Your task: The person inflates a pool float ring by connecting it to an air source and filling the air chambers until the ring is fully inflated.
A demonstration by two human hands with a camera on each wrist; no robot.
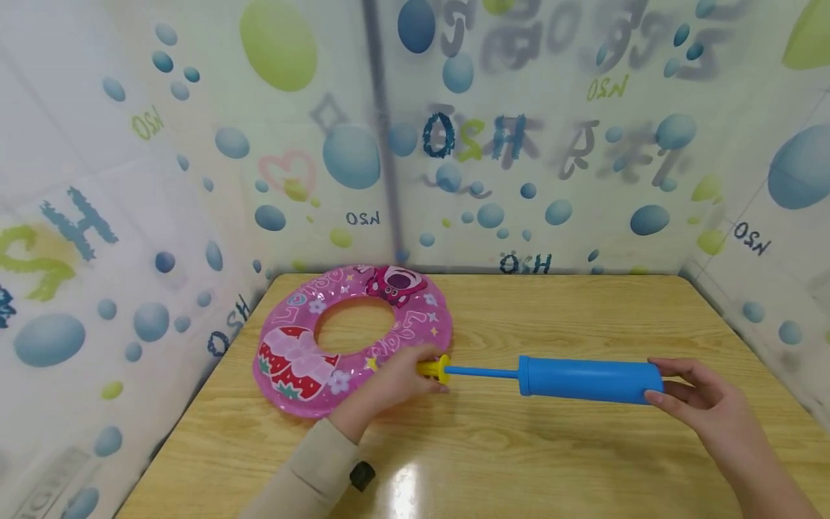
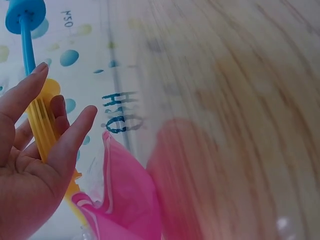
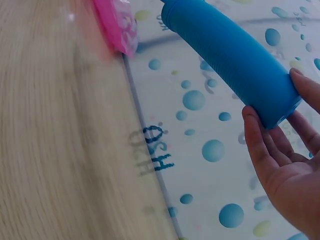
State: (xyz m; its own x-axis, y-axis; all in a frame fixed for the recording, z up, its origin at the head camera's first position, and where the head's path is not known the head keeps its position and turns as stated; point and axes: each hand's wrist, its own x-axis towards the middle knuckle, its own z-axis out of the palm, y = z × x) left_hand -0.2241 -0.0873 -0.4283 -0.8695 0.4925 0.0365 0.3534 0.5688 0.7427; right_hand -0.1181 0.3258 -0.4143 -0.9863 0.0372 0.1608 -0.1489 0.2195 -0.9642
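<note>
A hand pump with a blue barrel [image 1: 586,380], a thin blue rod [image 1: 483,372] and a yellow handle [image 2: 44,125] is held level above the table, the rod drawn out. My left hand [image 1: 405,378] holds the yellow handle, its fingers loosely around it in the left wrist view. My right hand [image 1: 703,404] grips the far right end of the barrel between thumb and fingers. Behind the left hand lies an inflated pink swim ring [image 1: 285,371] with strawberries and a cartoon bear. Whether the handle's tip meets the ring's valve cannot be told.
The wooden table [image 1: 564,310] has its back edge against a wall curtain [image 1: 551,144] printed with bubbles. More of the curtain stands at the left and right. A small dark object [image 1: 362,476] shows beside the left sleeve [image 1: 311,468].
</note>
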